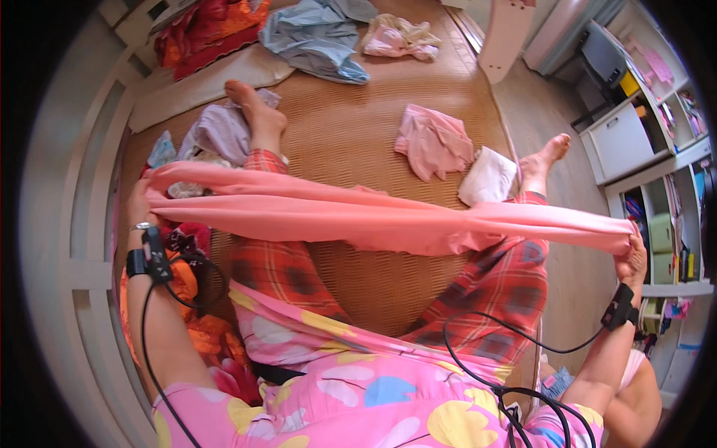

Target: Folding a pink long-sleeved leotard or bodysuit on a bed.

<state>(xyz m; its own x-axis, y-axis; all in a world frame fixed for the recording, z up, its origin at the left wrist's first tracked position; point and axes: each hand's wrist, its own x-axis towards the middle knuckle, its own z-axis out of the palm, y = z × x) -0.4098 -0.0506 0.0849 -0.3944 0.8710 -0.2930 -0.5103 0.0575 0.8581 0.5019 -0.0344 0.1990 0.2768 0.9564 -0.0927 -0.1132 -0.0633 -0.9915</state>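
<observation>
A long salmon-pink garment (358,216) is stretched sideways across my lap, above my legs in red plaid trousers. At its left end, my left hand (140,201) is closed around the cloth. My right hand (635,261) grips the other end, far to the right. The cloth runs in long folds, bunched near the middle, and its loop at the left end looks like a sleeve or leg; which one I cannot tell. Both arms are spread wide, each with a black strapped device and cable at the wrist.
A folded pink cloth (433,142) and a white cloth (489,175) lie on the woven mat (343,119). Light blue clothing (314,41) and a cream-pink garment (402,37) are farther back. White rails (82,284) border the left. Another person's arm (635,396) shows at lower right.
</observation>
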